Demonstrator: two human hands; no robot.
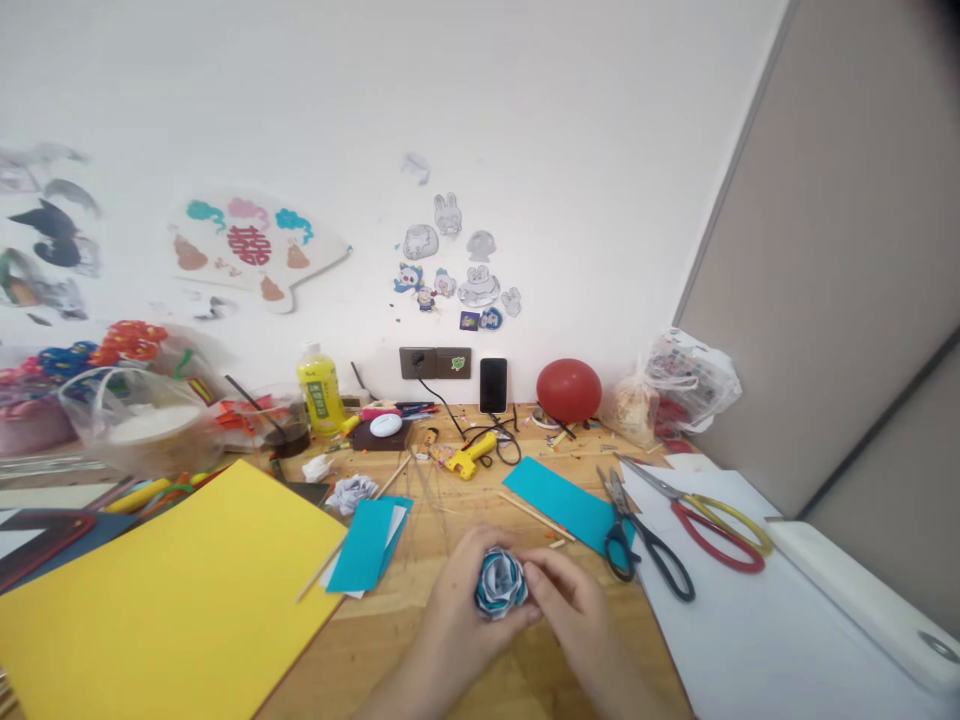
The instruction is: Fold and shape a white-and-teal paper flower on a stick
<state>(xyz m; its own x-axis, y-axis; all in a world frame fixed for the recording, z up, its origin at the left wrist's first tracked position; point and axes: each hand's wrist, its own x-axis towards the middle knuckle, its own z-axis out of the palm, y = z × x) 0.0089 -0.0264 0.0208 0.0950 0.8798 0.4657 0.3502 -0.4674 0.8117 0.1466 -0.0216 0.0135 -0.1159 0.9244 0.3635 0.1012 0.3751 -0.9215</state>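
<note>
Teal-and-white paper, rolled into a small flower (500, 583), sits between both hands low in the middle of my head-camera feed, over the near part of the wooden table (390, 640). The left hand (457, 605) cups it from the left and the right hand (574, 605) from the right. Each grip is closed on the flower, fingertips pressed to its outer folds. I cannot tell whether the flower touches the table beneath.

Left of the hands lies a large yellow sheet (165, 590), and by its right edge a teal card (367, 543) rests over a white slip. A thin stick (536, 515) lies just beyond the hands, next to a teal strip (561, 503). Black scissors (641, 540) lie at that strip's right end, with red scissors (705, 520) just right of them on a white sheet (750, 620).

Farther back I see a yellow glue gun (471, 457), a grey paper wad (352, 492) and a yellow bottle (319, 388). A phone (493, 385) is propped against the wall, and a red balloon (568, 390) sits beside it, well apart from the hands.
</note>
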